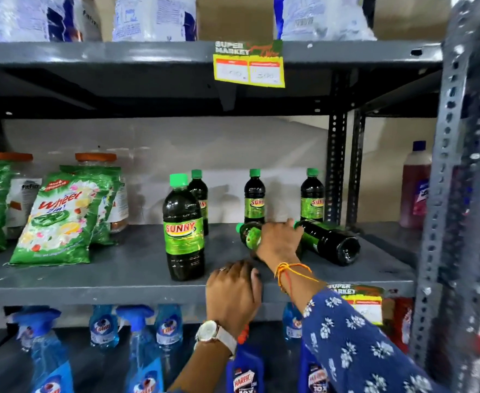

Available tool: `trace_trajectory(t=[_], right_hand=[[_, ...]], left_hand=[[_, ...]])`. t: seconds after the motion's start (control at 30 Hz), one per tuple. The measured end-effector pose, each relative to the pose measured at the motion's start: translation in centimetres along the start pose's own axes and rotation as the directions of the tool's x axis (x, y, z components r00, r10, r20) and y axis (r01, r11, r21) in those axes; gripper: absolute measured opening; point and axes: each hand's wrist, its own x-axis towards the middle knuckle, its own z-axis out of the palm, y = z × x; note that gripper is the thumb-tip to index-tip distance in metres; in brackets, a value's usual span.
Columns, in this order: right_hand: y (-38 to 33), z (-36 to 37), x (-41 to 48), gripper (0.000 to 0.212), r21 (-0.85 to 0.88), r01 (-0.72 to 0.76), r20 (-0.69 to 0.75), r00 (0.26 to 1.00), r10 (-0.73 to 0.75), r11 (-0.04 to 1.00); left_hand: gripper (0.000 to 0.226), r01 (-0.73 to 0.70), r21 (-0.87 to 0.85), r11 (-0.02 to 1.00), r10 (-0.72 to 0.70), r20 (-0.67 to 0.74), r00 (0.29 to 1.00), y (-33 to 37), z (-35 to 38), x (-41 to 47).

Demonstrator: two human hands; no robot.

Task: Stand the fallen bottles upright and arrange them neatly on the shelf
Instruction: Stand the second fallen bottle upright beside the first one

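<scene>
1. On the grey middle shelf [91, 282], four dark bottles with green caps stand upright: a big front bottle [184, 231] near the edge, one right behind it [200, 194] at about 1 o'clock, a third [254, 195] and a fourth [312, 195] along the back wall.
2. Two are still down. The nearer fallen bottle [249, 235] lies with its cap pointing to 9 o'clock, mostly hidden under the right hand [279, 242]. The other fallen bottle [329, 242] lies just beside it at 3 o'clock, base toward the camera, neck toward the hand.
3. Right hand sits palm-down over the nearer one, fingers curled around its body. Looks like a grip, but the fingertips are hidden, so I can't tell how tight it is.
4. Left hand [233, 293] is flat on the shelf's front edge, fingers bent over the lip, holding nothing — probably just bracing.
5. Handling guess: these look full of liquid, so fairly heavy, and smooth plastic is a bit slippery. They'll roll if nudged.
6. I'd grab around the labelled middle and tip it up onto its base — not by the cap, since the weight would swing.
7. There's a free spot at 12 o'clock from the hand, between the third and fourth bottles.
</scene>
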Motion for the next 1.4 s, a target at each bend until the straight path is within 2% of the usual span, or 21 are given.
trace_trajectory(t=[0.1,0.17,0.2,0.23,0.27,0.3,0.33,0.5,0.53,0.6,0.63,0.67,0.77,0.87,0.97,1.03,1.13,1.2,1.3,1.4], right_hand=[[1.3,1.0,0.3,0.046,0.138,0.008,-0.190,0.982,0.019,0.990],[2.0,1.7,0.5,0.059,0.429,0.008,-0.265,0.957,0.117,0.903],[2.1,1.9,0.6,0.060,0.635,0.019,-0.240,0.955,0.174,0.772],[2.1,2.0,0.7,0.057,0.805,0.033,-0.189,0.961,0.203,0.592],[2.1,2.1,0.7,0.052,0.903,0.036,-0.137,0.968,0.208,0.428],[2.1,2.2,0.6,0.047,0.945,0.024,-0.096,0.974,0.206,0.325],[2.2,2.2,0.7,0.043,0.959,0.005,-0.064,0.978,0.198,0.282],[2.3,2.6,0.9,0.047,0.952,-0.055,0.023,0.994,0.110,0.303],[2.2,2.6,0.8,0.059,0.940,-0.065,0.038,0.995,0.089,0.335],[2.1,2.8,0.6,0.091,0.883,-0.080,0.044,0.995,0.087,0.463],[2.2,2.9,0.6,0.096,0.859,-0.077,0.032,0.995,0.097,0.505],[2.3,3.0,0.6,0.090,0.857,-0.077,0.029,0.994,0.101,0.510],[2.6,2.9,0.8,0.062,0.918,-0.120,0.095,0.992,0.083,0.379],[2.6,2.9,0.9,0.063,0.956,-0.133,0.121,0.991,0.060,0.262],[2.6,3.0,0.7,0.070,0.951,-0.095,0.071,0.993,0.091,0.295],[2.7,3.0,0.7,0.061,0.948,-0.091,0.060,0.992,0.111,0.305],[2.7,2.9,0.9,0.041,0.969,-0.116,0.102,0.992,0.075,0.220],[2.7,3.0,0.9,0.046,0.974,-0.120,0.112,0.992,0.054,0.193],[2.6,3.2,1.0,0.062,0.968,-0.131,0.116,0.990,0.081,0.212],[2.7,3.4,1.1,0.056,0.967,-0.135,0.121,0.990,0.078,0.214]], left_hand=[[0.030,0.034,0.030,0.999,-0.034,-0.002,0.999,-0.3,0.7,0.1],[0.029,0.045,0.043,0.998,-0.045,-0.002,0.999,-0.3,1.1,0.2],[0.029,0.050,0.044,0.998,-0.050,0.001,0.999,-0.3,1.3,0.2],[0.031,0.057,0.037,0.998,-0.057,0.008,0.998,-0.4,1.5,0.2],[0.033,0.064,0.027,0.998,-0.064,0.011,0.998,-0.4,1.6,0.2],[0.034,0.071,0.018,0.997,-0.071,0.010,0.997,-0.5,1.7,0.2],[0.035,0.075,0.015,0.997,-0.075,0.008,0.997,-0.4,1.8,0.2],[0.035,0.084,0.011,0.996,-0.084,0.004,0.996,-0.1,1.5,0.1],[0.035,0.085,0.015,0.996,-0.085,0.012,0.996,-0.1,1.4,0.1],[0.035,0.089,0.023,0.996,-0.090,0.025,0.996,0.0,1.3,0.0],[0.035,0.091,0.025,0.995,-0.092,0.028,0.995,0.0,1.2,0.0],[0.035,0.094,0.027,0.995,-0.095,0.027,0.995,0.0,1.2,0.0],[0.035,0.098,0.031,0.995,-0.099,0.029,0.995,0.1,1.2,0.0],[0.036,0.099,0.030,0.995,-0.100,0.039,0.994,0.0,1.3,-0.1],[0.037,0.094,0.021,0.995,-0.095,0.038,0.995,0.0,1.3,0.0],[0.037,0.090,0.016,0.996,-0.091,0.031,0.995,0.1,1.2,0.0],[0.037,0.084,0.013,0.996,-0.084,0.027,0.996,0.0,1.2,-0.1],[0.038,0.085,0.014,0.996,-0.086,0.021,0.996,0.0,1.3,-0.1],[0.037,0.095,0.014,0.995,-0.095,-0.004,0.995,0.1,1.4,-0.1],[0.037,0.092,0.015,0.996,-0.092,-0.023,0.996,0.0,1.5,-0.1]])
